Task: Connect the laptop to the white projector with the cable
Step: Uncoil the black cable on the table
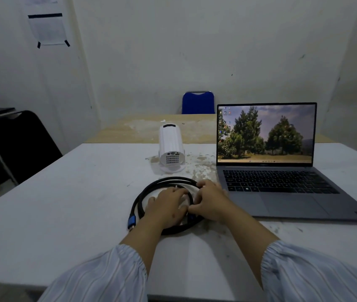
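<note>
A black cable point(142, 198) lies coiled on the white table point(64, 203), with a blue-collared plug point(131, 222) at its near left. My left hand point(169, 207) rests inside the coil, fingers spread over it. My right hand point(210, 202) lies on the coil's right side, fingers curled on the cable strands. The white projector point(171, 147) stands behind the coil, its vented rear with ports facing me. An open grey laptop point(282, 182) with a lit screen showing trees sits to the right. The cable's second plug is hidden under my hands.
A black chair point(18, 144) stands at the table's left and a blue chair point(198, 103) at the far side. A second, tan table point(142, 129) adjoins behind. The white surface is scuffed around the projector. Paper is taped to the wall point(47, 29).
</note>
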